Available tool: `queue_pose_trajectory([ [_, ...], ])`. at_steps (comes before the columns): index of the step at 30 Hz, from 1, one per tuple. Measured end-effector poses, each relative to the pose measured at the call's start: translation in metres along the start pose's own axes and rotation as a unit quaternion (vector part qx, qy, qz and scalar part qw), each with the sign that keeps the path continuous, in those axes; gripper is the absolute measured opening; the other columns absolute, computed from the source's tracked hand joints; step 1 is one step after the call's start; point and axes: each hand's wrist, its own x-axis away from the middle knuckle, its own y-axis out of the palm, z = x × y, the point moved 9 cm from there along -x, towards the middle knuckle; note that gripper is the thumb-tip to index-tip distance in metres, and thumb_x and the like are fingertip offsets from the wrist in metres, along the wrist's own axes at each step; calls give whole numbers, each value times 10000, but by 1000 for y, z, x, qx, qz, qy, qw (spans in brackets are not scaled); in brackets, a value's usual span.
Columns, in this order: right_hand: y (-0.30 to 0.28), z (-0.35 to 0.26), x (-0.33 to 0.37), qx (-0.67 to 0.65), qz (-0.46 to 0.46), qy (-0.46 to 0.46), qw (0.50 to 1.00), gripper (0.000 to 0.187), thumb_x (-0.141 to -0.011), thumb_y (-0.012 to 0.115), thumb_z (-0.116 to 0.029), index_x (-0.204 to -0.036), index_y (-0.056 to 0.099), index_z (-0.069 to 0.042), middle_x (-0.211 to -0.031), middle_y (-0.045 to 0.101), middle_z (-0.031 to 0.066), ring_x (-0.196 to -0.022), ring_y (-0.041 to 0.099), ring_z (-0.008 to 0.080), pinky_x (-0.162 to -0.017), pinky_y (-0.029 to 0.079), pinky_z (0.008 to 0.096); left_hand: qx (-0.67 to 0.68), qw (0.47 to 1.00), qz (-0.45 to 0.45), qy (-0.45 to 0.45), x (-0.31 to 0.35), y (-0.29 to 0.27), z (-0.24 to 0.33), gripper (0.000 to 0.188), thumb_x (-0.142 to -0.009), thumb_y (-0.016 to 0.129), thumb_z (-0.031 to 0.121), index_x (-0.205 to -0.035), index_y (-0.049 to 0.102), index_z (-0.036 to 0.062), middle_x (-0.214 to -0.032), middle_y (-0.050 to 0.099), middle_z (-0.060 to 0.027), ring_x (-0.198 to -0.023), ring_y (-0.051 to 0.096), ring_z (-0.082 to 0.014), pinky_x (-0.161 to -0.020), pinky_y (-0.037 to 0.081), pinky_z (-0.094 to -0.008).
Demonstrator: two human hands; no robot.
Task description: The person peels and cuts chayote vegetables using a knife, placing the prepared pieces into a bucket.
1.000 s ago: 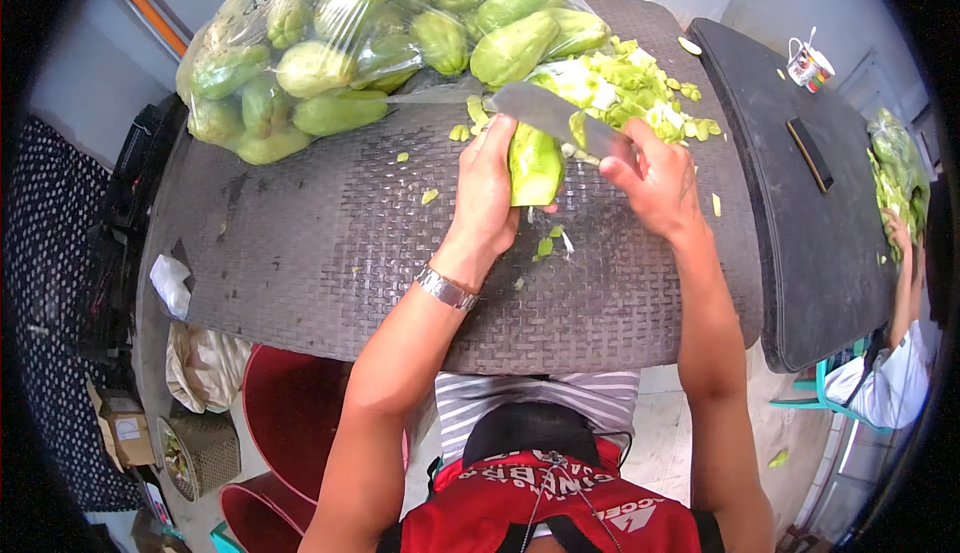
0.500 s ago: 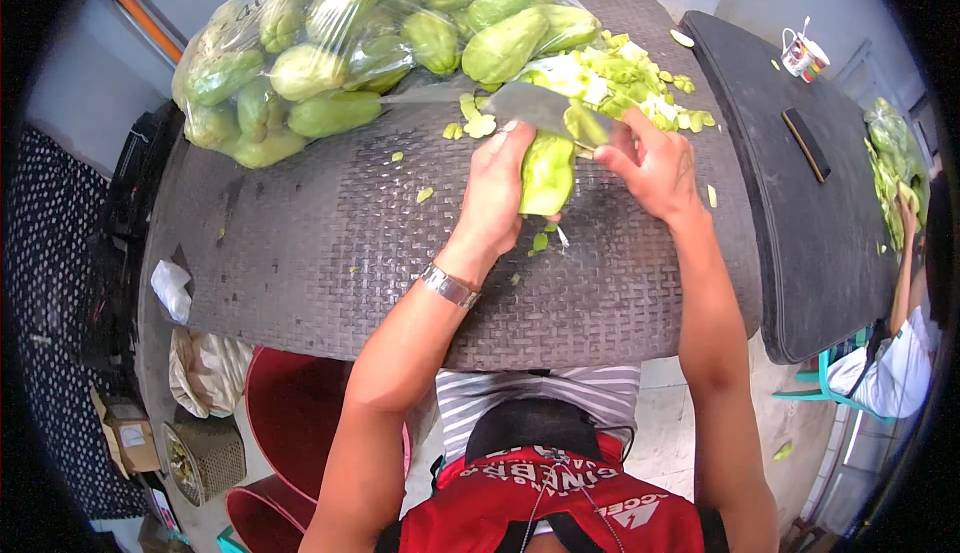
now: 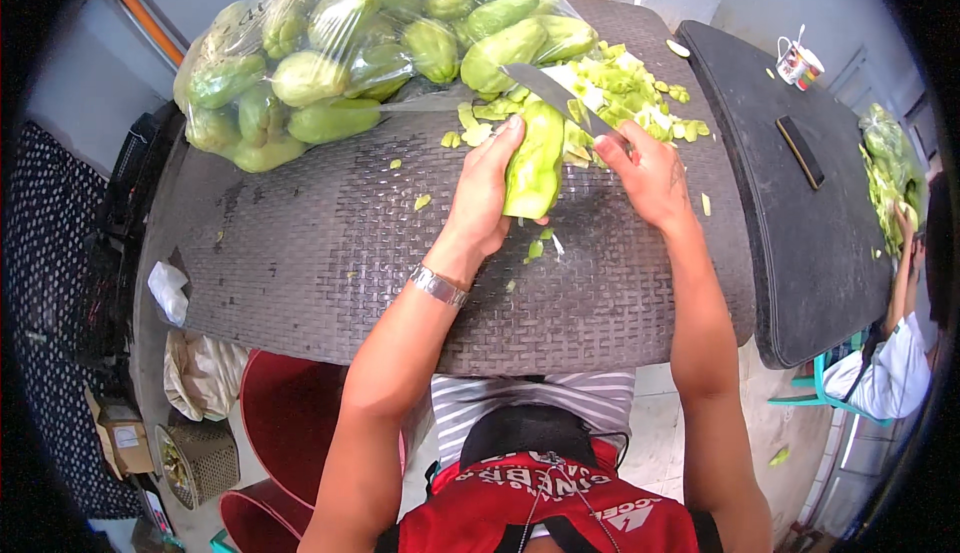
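Chayote of glossy green flesh (image 3: 535,165), long axis running away, flat end nearest the person, fills the curled left hand (image 3: 487,178) above a dark woven-textured tabletop (image 3: 390,253); the right hand (image 3: 645,168) clasps a broad steel knife (image 3: 546,87).

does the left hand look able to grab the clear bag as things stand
Probably not easily: the left hand is holding a green vegetable. Otherwise the way looks free, with just table and small scraps before the clear bag.
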Motion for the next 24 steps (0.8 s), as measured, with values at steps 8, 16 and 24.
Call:
queue_pose_trajectory([
  [8, 11, -21, 11, -85, 19, -23, 996, 542, -889, 676, -577, -801, 609, -47, -614, 606, 125, -534, 578, 239, -540, 468, 379, 81, 992, 99, 9, -4, -19, -3, 524, -1046, 440, 506, -1271, 582, 55, -1077, 694, -110, -905, 685, -223, -802, 562, -373],
  [16, 34, -95, 50, 66, 4, -230, 971, 642, -736, 765, -671, -907, 583, -79, -593, 635, 62, -554, 686, 301, -532, 545, 415, 217, 974, 61, 5, -3, -12, -9, 502, -981, 516, 567, -1091, 625, 89, -948, 683, -113, -799, 686, -271, -719, 584, -429],
  [24, 40, -93, 51, 101, 18, -247, 964, 713, -704, 745, -732, -894, 582, -64, -559, 620, 46, -524, 678, 280, -516, 545, 409, 244, 967, 77, 16, 2, -3, -3, 465, -967, 545, 546, -1074, 632, 102, -898, 680, -105, -771, 682, -252, -710, 575, -400],
])
